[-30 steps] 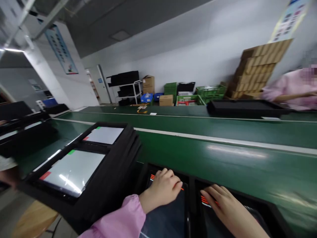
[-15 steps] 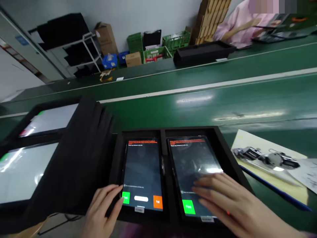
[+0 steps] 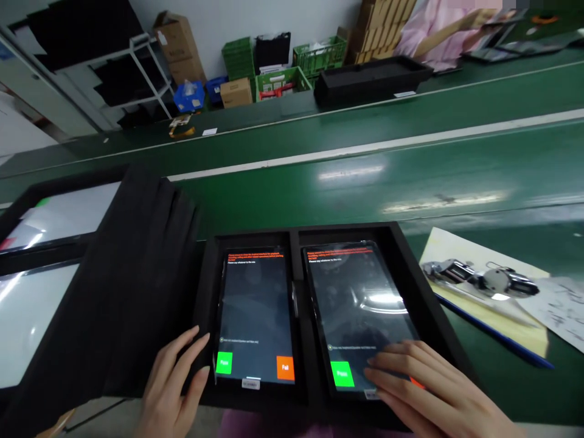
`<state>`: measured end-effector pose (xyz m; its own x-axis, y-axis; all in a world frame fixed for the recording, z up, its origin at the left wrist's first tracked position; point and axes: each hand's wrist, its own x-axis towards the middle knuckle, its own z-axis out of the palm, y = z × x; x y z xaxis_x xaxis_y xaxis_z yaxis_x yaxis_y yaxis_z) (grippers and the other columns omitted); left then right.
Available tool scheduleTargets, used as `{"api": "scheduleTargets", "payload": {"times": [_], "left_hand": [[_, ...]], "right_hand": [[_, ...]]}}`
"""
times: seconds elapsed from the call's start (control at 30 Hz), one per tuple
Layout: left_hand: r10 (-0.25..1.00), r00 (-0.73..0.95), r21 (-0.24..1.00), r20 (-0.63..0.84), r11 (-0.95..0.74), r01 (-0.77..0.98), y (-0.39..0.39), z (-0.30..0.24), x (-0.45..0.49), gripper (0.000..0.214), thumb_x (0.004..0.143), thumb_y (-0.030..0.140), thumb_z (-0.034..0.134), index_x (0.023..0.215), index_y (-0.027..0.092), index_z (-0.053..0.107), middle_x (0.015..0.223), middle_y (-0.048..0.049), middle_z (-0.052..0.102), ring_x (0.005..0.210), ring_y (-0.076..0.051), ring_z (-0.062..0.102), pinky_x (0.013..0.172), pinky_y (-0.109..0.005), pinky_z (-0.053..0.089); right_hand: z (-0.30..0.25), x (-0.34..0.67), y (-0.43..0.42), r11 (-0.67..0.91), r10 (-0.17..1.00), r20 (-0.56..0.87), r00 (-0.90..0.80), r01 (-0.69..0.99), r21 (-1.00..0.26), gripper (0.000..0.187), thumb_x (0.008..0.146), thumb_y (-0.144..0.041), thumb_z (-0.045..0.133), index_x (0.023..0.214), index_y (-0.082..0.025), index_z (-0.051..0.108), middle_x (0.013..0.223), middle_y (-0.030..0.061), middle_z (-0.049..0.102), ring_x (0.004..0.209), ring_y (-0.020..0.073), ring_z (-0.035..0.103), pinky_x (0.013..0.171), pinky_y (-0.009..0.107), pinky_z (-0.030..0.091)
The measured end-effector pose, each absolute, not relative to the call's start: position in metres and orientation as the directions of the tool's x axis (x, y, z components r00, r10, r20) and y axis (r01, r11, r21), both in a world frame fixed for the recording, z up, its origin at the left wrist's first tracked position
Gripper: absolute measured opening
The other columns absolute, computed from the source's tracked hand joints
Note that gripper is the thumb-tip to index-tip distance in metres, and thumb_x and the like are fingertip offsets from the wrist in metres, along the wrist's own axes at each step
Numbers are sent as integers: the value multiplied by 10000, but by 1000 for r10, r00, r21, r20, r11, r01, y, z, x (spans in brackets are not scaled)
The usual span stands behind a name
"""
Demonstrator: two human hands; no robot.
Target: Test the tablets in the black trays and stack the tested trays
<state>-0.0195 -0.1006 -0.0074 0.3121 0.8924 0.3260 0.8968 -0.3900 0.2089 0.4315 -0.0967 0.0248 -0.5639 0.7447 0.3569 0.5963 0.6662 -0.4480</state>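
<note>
Green worktop [image 3: 274,201] lies behind dark, red-lettered, green-buttoned tablets [image 3: 255,304] [image 3: 347,298] — both hands [image 3: 173,386] [image 3: 424,386] loose, unclenched.

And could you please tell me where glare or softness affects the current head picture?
Head view, front: a white glare streak lies on the right tablet, and its green button's lettering looks washed out; head view, left: the black tray stack is dark and soft-edged; head view, middle: pale reflections streak the green surface.
</note>
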Motion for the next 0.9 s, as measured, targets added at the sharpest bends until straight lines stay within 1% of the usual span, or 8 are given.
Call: {"api": "scheduleTargets", "payload": {"times": [0.13,0.23,0.4,0.5,0.6,0.67,0.77,0.9], "left_hand": [[862,366,207,351,-452,867,-63,-1,0,387,1084,335,543,1470,317,572,1398,-69,685,1237,-258,695,1016,-409,617],[850,393,218,350,-482,848,-31,6,12,350,1094,348,545,1436,295,595,1379,-66,702,1244,-250,690,1045,-413,591],[874,400,221,277,-463,859,35,21,38,358,1106,394,503,1377,229,669,1394,-110,706,1281,-280,662,1113,-505,539],[883,399,184,248,-447,875,66,21,57,376,1103,399,504,1372,226,702,1455,-134,677,1355,-314,606,1173,-595,469],[877,407,169,256,-455,874,74,14,65,360,1102,398,501,1328,264,748,1492,-131,663,1400,-350,571,1185,-685,419],[868,420,169,264,-470,866,68,7,62,350,1108,391,485,1209,290,804,1472,-110,684,1395,-359,581,1172,-702,418],[833,413,202,368,-505,839,55,1,53,375,1108,369,497,968,283,834,1368,-78,744,1332,-329,637,1180,-650,417],[789,336,210,515,-496,842,53,-2,48,262,1085,346,563,1083,269,813,1271,-80,772,1236,-307,689,1167,-590,427]], "right_hand": [[32,422,-99,685,728,330,-601,624,-375,213,1061,-235,548,1181,-246,723,1040,48,777,936,186,741,864,300,632],[29,413,-103,694,719,313,-620,663,-281,221,1073,-304,553,1164,-270,751,1133,57,783,1017,231,738,865,376,634],[27,399,-65,706,706,328,-628,662,-251,354,1116,-417,528,895,-263,758,1347,16,738,1208,267,671,1055,517,515],[27,396,-7,654,748,321,-581,727,-206,307,1124,-399,521,1076,-255,788,1301,72,743,1173,273,665,1009,508,509],[18,395,37,498,825,352,-441,863,-86,348,1092,-425,586,1280,-189,760,1422,175,676,1249,376,623,955,556,515],[11,395,46,482,825,369,-427,873,-67,323,1064,-433,642,1186,-176,796,1428,171,678,1270,381,613,973,545,507],[4,398,39,551,785,400,-474,828,-102,332,1081,-439,616,904,-240,814,1325,69,739,1238,298,638,994,468,493],[3,405,31,546,766,479,-429,827,-133,320,1115,-402,542,1021,-243,805,1252,78,748,1123,273,671,917,442,496]]}}
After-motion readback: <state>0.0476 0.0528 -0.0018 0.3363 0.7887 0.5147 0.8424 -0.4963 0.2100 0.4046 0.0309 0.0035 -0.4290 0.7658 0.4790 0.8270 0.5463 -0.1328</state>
